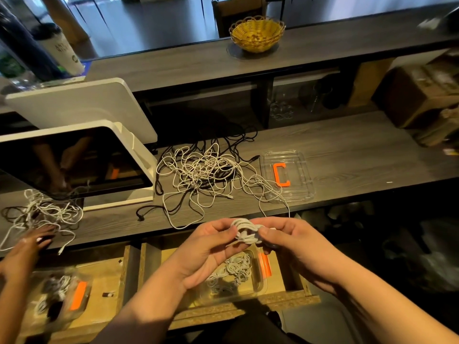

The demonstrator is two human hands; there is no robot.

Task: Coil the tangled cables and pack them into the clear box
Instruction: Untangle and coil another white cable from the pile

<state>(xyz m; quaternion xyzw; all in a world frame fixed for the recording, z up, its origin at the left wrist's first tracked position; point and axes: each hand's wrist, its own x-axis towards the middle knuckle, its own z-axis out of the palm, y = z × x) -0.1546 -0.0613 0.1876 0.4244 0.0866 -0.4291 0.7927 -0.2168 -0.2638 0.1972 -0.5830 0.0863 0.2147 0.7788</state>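
A small white coil (pixel 246 230) of cable sits in front of the person's chest, just off the near edge of the desk (pixel 347 155), pinched from both sides: the left hand (pixel 208 242) holds its left end with thumb and fingers, and the right hand (pixel 293 242) curls round the right end, probably to keep the loops tight while the last turn is tucked. Directly below the hands, a clear box (pixel 238 276) rests in an open drawer and already holds several white coils, so the drop looks short and straight down. A loose cable tail (pixel 273 194) runs from near the coil up over the desk edge toward the tangled pile (pixel 203 175) of white and black cables, which lies between a white monitor (pixel 82 167) and a clear lid with an orange C (pixel 288 175); that tail may drag the pile. To the left, another person's hand (pixel 32 240) rests on a second tangle (pixel 42 214), with a second box (pixel 62 299) below. Open desk lies to the right of the lid. A yellow basket (pixel 257 36) stands on the upper shelf.
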